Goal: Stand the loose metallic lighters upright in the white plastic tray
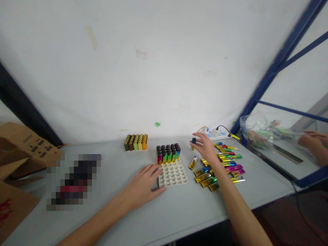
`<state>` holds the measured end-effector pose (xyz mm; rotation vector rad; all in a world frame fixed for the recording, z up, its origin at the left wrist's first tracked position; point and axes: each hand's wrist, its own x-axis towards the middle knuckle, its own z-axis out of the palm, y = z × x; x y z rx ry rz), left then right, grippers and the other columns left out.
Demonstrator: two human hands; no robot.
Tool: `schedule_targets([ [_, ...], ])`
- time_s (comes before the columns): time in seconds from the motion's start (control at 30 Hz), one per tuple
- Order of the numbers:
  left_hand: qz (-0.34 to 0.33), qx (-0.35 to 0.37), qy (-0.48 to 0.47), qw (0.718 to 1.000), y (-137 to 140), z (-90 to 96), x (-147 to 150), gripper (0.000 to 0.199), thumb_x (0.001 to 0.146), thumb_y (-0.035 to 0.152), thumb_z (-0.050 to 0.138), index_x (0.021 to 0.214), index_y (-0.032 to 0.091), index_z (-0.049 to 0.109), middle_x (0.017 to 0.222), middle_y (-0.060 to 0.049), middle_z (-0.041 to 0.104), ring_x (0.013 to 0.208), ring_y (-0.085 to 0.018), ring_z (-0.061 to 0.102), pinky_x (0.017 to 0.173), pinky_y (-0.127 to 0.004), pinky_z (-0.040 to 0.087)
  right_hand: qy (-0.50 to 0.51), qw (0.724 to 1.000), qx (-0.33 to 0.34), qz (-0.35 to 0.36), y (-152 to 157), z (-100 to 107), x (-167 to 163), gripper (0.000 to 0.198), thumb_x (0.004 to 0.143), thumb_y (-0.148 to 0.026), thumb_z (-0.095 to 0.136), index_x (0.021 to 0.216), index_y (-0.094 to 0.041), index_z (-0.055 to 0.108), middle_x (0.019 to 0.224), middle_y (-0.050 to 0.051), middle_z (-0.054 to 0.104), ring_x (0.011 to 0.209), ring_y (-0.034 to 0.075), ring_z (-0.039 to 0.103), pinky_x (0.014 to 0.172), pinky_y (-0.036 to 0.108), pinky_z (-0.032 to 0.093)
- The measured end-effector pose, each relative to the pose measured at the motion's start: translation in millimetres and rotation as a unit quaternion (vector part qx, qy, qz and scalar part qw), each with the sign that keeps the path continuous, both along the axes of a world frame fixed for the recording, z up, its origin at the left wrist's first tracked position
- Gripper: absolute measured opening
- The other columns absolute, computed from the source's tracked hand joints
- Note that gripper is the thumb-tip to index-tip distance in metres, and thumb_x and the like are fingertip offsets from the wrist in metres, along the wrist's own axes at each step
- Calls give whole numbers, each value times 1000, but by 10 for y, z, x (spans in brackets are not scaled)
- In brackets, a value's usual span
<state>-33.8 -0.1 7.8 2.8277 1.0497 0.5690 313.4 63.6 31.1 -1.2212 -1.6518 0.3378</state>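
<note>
Cardboard boxes: I see these (pixel 28 147) at the far left of the bench (pixel 112 164), beside a pixelated patch (pixel 74 181) whose contents I can't make out.
Rear block: dark green, brown, pale green and orange lighters (pixel 136 142) stand packed upright near the wall.
Left hand: my left hand (pixel 145 186) lies with fingers spread and thumb out, against the left edge of the white tray (pixel 182 176).
Tray: black-topped, rainbow-bodied lighters (pixel 167 155) stand upright in its back rows; the nearer cells show.
Lone lighter: one gold lighter (pixel 193 163) lies just right of the tray.
Right hand: my right hand (pixel 205 147) pinches a dark-topped lighter (pixel 194 140) by its upper end, right of the filled rows.
Pile: loose metallic lighters (pixel 202 179) lie beyond and under my right forearm.
Power strip: it (pixel 219 133) sits behind the pile.
Far right: a clear bag (pixel 256 135) and a co-worker's hand (pixel 311 143) show past the blue frame (pixel 265 85).
</note>
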Motion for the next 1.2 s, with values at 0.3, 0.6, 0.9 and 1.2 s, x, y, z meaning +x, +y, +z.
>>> schedule_targets([
  [0.3, -1, -9, -5, 1000, -11, 16, 2, 48, 93, 43, 76, 131, 19, 61, 138, -13, 66, 129, -32, 61, 113, -51, 51, -117, 984, 118, 58, -215, 259, -327, 26, 97, -47, 71, 107, -24, 77, 104, 9, 72, 91, 22, 71, 85, 39, 64],
  [0.6, -6, -10, -16, 1000, -15, 35, 4, 47, 94, 46, 73, 131, 21, 61, 136, -12, 66, 127, -32, 61, 112, -50, 51, -115, 988, 41, 91, -236, 238, -351, 34, 94, -53, 73, 103, -21, 75, 81, 4, 72, 70, 18, 69, 66, 29, 59],
  [0.9, -5, -6, -13, 1000, -14, 36, 2, 47, 95, 46, 74, 132, 20, 61, 136, -12, 66, 127, -32, 61, 111, -51, 52, -108, 988, -37, 102, -200, 125, -438, 36, 91, -54, 75, 105, -21, 70, 92, 6, 79, 79, 20, 76, 75, 32, 62],
  [1.2, 0, -10, -7, 1000, -22, 52, 0, 46, 94, 45, 75, 130, 20, 61, 137, -13, 66, 128, -32, 61, 112, -50, 52, -119, 985, -46, 114, -229, 180, -414, 35, 90, -54, 76, 101, -21, 69, 91, 5, 78, 79, 20, 75, 74, 32, 61],
])
